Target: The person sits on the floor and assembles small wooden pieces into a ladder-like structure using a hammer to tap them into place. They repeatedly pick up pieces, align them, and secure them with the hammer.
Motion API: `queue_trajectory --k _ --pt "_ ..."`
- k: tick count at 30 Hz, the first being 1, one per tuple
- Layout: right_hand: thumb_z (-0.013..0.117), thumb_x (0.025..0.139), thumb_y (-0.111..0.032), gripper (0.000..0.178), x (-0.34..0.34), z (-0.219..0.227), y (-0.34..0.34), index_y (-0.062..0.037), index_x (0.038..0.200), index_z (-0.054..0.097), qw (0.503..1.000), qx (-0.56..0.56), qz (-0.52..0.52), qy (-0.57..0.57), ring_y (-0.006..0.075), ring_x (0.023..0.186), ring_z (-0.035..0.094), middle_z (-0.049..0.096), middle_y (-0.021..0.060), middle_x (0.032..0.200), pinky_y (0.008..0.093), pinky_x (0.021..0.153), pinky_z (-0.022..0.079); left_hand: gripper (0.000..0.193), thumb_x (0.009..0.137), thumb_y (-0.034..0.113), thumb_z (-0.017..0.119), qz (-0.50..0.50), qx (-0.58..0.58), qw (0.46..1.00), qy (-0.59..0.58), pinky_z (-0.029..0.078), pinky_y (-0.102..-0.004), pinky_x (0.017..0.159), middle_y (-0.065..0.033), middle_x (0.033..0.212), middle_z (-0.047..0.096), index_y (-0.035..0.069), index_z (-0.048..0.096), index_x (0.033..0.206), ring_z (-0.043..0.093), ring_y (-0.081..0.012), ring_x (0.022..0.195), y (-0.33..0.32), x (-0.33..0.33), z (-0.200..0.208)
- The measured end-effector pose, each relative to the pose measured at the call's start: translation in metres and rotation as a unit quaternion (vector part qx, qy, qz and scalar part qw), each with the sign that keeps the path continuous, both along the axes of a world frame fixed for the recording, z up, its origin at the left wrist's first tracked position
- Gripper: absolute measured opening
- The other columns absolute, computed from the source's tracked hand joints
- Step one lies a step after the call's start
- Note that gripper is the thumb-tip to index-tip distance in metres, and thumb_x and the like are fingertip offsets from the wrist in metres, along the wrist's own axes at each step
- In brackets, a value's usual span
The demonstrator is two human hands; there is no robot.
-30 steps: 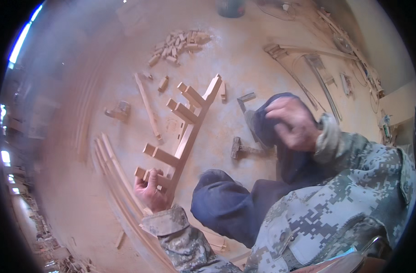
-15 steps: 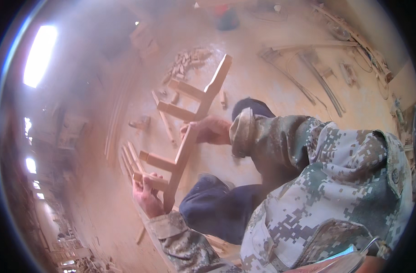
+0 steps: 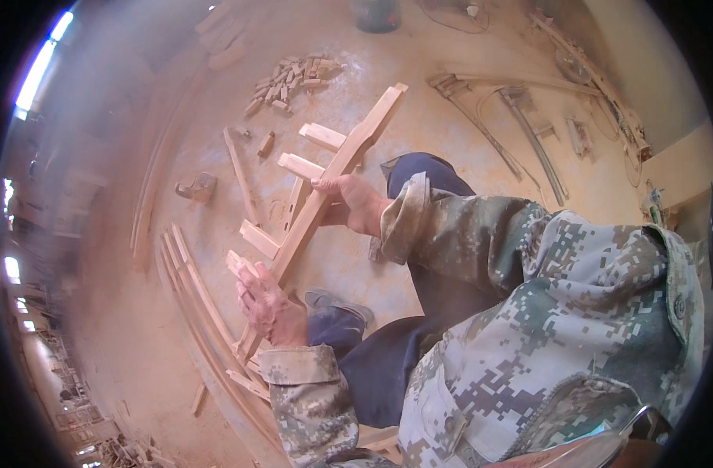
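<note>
A long pale wooden rail (image 3: 348, 156) with several short crosspieces sticking out of its left side is lifted at a slant above the dusty floor. My right hand (image 3: 352, 204) grips the rail at its middle, just below a crosspiece (image 3: 300, 166). My left hand (image 3: 267, 304) holds the rail's near lower end, next to the lowest crosspiece (image 3: 243, 267). My knees in dark blue trousers (image 3: 426, 175) sit just right of the rail.
A heap of small wood blocks (image 3: 290, 78) lies on the floor at the back. Long curved wooden slats (image 3: 189, 288) lie at my left. A loose stick (image 3: 239, 183), a small dark tool (image 3: 196, 187) and bent metal bars (image 3: 520, 132) lie around.
My right hand came off my knee, reached over and took hold of the rail's middle. The rail with its crosspieces has been lifted and tilted upward from the floor.
</note>
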State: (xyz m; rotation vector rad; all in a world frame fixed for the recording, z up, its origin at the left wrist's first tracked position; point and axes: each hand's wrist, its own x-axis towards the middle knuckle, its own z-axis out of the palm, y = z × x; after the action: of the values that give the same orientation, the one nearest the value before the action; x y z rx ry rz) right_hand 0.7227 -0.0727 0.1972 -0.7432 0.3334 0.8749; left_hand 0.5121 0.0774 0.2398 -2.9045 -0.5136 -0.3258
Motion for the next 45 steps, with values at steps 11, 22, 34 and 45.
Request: queue_trajectory --k 11,22,34,45 --pt "0.063 0.103 -0.022 0.035 -0.025 -0.025 0.004 0.0002 0.13 0.065 0.995 0.039 0.093 -0.023 0.034 0.119 0.068 0.072 0.0171 0.124 0.0521 0.109 0.052 0.053 0.08 0.002 0.074 0.013 -0.105 0.993 0.057 0.059 -0.0474 0.09 -0.0227 0.138 0.066 0.002 0.063 0.131 0.071 -0.0397 0.108 0.051 -0.018 -0.033" --pt "0.051 0.113 -0.027 0.035 -0.076 -0.101 -0.03 -0.0094 0.143 0.059 0.987 0.002 0.158 0.033 0.0245 0.119 0.069 0.069 0.01 0.135 0.0403 0.098 0.057 0.047 0.076 0.004 0.077 -0.02 -0.197 0.962 0.188 0.058 -0.0489 0.077 -0.0158 0.101 0.073 0.006 0.064 0.121 0.071 -0.039 0.091 0.069 -0.075 -0.053" --pt "0.061 0.109 -0.023 0.041 -0.076 -0.09 -0.008 -0.0078 0.146 0.054 0.979 -0.036 0.199 0.009 0.0257 0.106 0.072 0.071 0.0127 0.125 0.0375 0.088 0.061 0.043 0.081 -0.002 0.076 0.084 -0.124 0.987 -0.059 0.057 -0.0483 0.083 -0.0197 0.118 0.075 0.0 0.069 0.123 0.07 -0.0404 0.096 0.01 -0.138 -0.119" --pt "0.065 0.106 -0.025 0.052 -0.084 -0.101 -0.03 -0.0114 0.153 0.049 0.974 -0.019 0.221 0.039 0.0265 0.113 0.07 0.07 0.012 0.131 0.0406 0.093 0.058 0.036 0.082 -0.009 0.074 0.07 -0.113 0.99 -0.046 0.058 -0.05 0.089 -0.0199 0.119 0.075 0.0 0.07 0.117 0.071 -0.0413 0.104 -0.015 -0.153 -0.124"
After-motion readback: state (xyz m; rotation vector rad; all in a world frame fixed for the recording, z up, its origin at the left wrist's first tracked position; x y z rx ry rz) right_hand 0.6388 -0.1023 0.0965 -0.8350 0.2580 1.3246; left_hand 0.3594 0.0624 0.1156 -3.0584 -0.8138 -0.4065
